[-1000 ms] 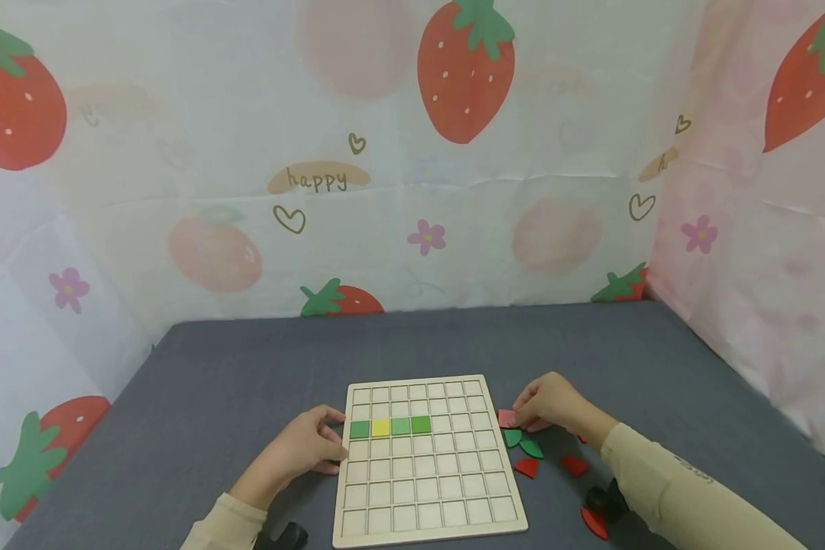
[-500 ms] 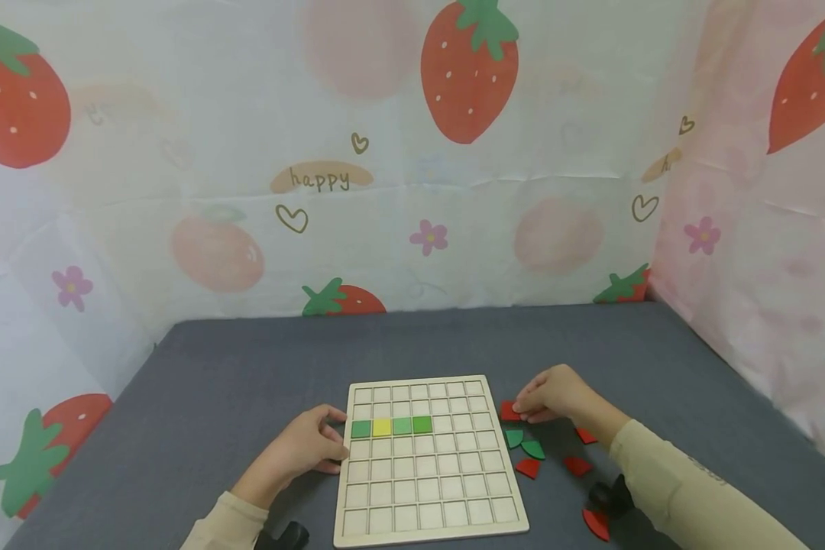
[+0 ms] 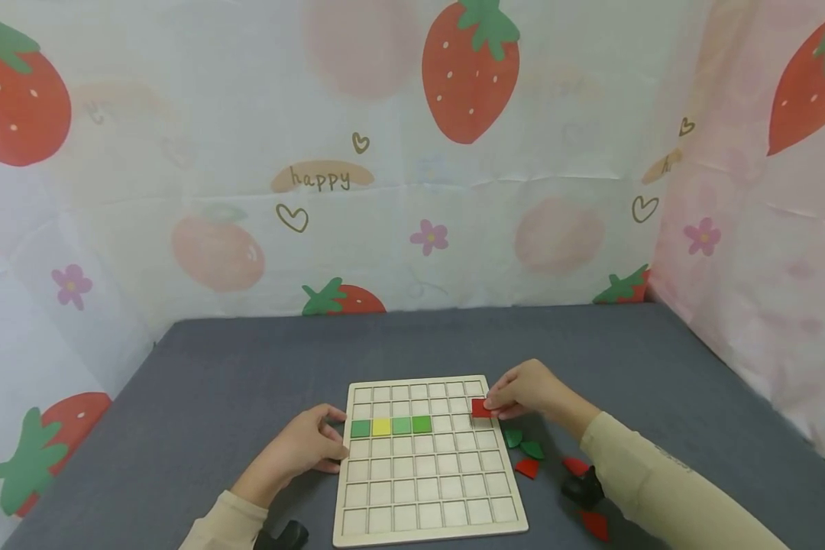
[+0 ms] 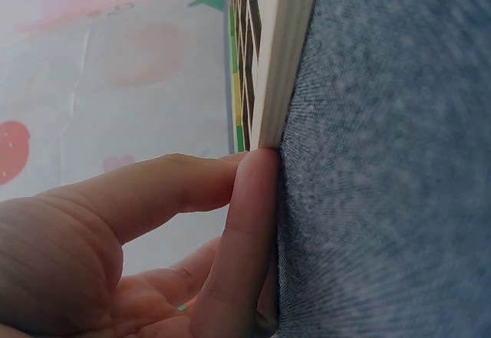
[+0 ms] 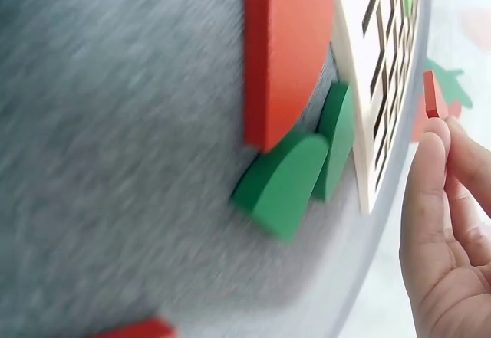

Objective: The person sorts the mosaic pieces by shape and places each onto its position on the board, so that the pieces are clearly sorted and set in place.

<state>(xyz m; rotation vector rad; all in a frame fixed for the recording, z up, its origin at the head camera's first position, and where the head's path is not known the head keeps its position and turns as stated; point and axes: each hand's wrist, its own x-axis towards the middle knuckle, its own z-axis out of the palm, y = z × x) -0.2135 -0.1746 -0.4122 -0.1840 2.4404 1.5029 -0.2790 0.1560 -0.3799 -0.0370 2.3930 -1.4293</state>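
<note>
Right hand [image 3: 522, 389]: grasping a red tile [image 3: 480, 409] in a pinch between thumb and fingers. Tile is held by its near-right portion, over the right-hand columns of the wooden board [image 3: 426, 493] toward its far end; right wrist view shows it raised off the board.

Left hand [image 3: 309, 441]: released, fingers relaxed and touching the board's left edge. In the left wrist view a fingertip [image 4: 257, 165] meets the board's side, low against the counter [image 3: 247, 367].

Board lies flat, marked off in a grid of square cells. Third row from the far edge, starting at the left: green square [image 3: 360, 428], yellow square [image 3: 381, 427], light green square [image 3: 402, 425], second green square [image 3: 422, 424], side by side.

Just right of the board, on the counter: two green curved pieces [image 3: 532, 450] and a red wedge [image 3: 526, 468], close together. Farther right, two more red pieces [image 3: 594, 525], near the right forearm and partly covered by a black wrist device [image 3: 583, 489].

Counter covered in dark grey fabric. Behind it, a pale curtain [image 3: 481, 267] printed with strawberries, flowers, hearts and the word "happy". Both sleeves [image 3: 667, 477] beige.
</note>
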